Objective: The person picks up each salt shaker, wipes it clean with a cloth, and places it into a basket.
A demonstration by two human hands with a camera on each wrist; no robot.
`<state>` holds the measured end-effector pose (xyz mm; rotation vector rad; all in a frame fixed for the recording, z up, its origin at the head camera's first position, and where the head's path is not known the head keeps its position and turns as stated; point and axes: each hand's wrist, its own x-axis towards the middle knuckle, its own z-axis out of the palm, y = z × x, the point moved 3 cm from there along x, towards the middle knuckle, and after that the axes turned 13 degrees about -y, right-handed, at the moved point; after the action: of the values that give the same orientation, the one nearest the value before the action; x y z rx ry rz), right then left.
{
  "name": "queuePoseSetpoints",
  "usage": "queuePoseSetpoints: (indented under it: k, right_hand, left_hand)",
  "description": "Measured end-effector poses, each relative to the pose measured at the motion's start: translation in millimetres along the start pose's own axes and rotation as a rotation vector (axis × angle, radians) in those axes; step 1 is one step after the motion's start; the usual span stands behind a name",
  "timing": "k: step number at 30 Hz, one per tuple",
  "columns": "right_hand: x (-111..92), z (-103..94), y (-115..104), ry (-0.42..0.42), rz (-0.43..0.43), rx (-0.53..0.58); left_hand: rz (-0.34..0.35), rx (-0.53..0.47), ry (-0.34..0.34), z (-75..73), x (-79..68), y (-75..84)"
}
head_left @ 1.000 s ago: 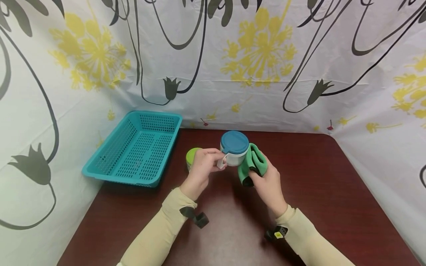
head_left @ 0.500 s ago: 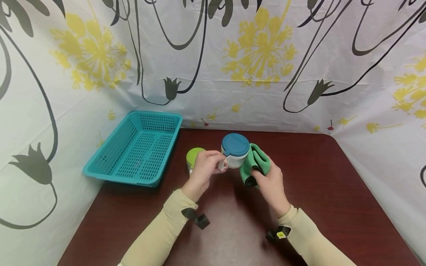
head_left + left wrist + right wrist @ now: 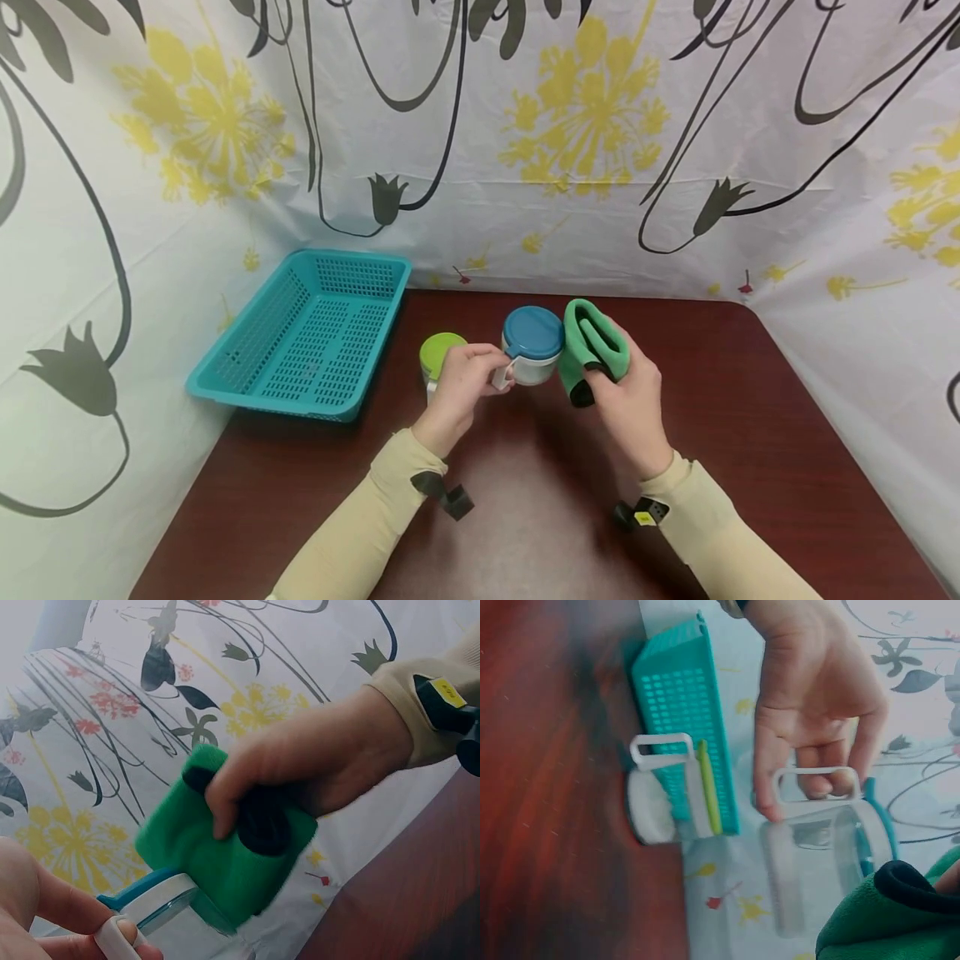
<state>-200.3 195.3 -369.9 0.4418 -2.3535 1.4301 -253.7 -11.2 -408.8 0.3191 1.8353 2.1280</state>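
Note:
My left hand (image 3: 457,387) pinches the white handle of a clear jar (image 3: 534,367) with a blue lid (image 3: 532,332), held up above the table. In the right wrist view, that hand's fingers (image 3: 769,769) curl at the handle of the jar (image 3: 821,840). A folded green cloth (image 3: 572,354) with black edging is gripped in my right hand (image 3: 633,408), close against the jar's right side; whether they touch I cannot tell. Behind my left hand stands a second jar (image 3: 431,379) with a lime-green lid, partly hidden; white contents show in it in the right wrist view.
A turquoise perforated basket (image 3: 352,408) stands at the table's back left. The dark red-brown table (image 3: 750,433) reaches back to a white patterned curtain (image 3: 480,150) that hangs behind it and along the sides.
My right hand has moved right and slightly up with the green cloth. The blue-lidded jar and my left hand have shifted slightly toward me and right, uncovering more of the lime-green lid.

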Motion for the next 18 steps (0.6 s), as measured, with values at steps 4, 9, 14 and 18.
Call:
queuePoseSetpoints:
  k: [4, 9, 14, 18]
  right_hand:
    - [2.8, -4.2, -6.4, 0.018, -0.069, 0.006]
    - [2.1, -5.6, -2.9, -0.019, -0.075, 0.016]
    - [2.1, -5.2, 10.1, -0.102, 0.010, 0.057]
    - [2.0, -2.8, 28.7, -0.189, 0.089, 0.113]
  left_hand:
    - [0.001, 0.001, -0.007, -0.1, -0.3, 0.4]
    - [0.005, 0.010, -0.017, 0.1, -2.1, 1.6]
    - [0.017, 0.001, -0.027, 0.0, -5.8, 5.1]
    - [0.014, -0.006, -0.034, -1.4, -8.8, 8.4]
